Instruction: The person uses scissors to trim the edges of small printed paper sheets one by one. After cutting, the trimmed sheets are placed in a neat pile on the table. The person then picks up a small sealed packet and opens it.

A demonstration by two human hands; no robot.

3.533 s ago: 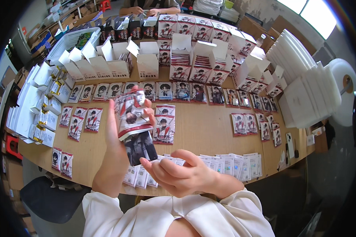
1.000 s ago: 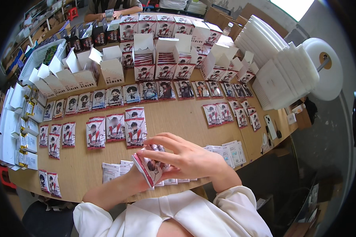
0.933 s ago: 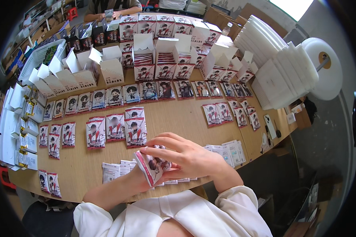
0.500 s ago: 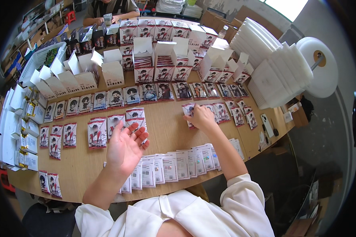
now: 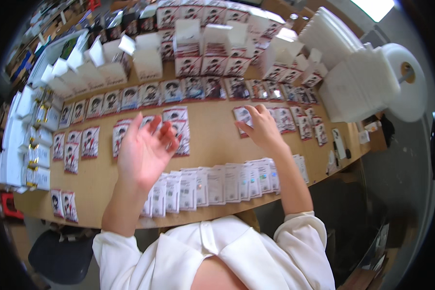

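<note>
My left hand (image 5: 147, 152) is raised over the table with its palm turned up and fingers spread, nothing in it. Behind it lie small red-and-white packets (image 5: 181, 137) printed with a cartoon figure, partly covered by the hand. My right hand (image 5: 265, 129) hovers at the left end of another group of these packets, thumb and fingers apart, over a packet (image 5: 241, 115); whether the fingertips touch it I cannot tell. Nearer to me, an overlapping row of white packets (image 5: 216, 183), printed side up, runs between my forearms.
A row of picture packets (image 5: 151, 94) crosses the table. Beyond stand open boxes (image 5: 187, 46) with packets inside. White cartons (image 5: 42, 153) line the left edge; stacked white plastic trays (image 5: 355, 84) stand at right, near a phone (image 5: 338, 140). Two packets (image 5: 69, 207) lie front left.
The view has tilted down, so the table sits higher and the person across is out of sight. My right hand's fingers have spread more; my left hand stays raised.
</note>
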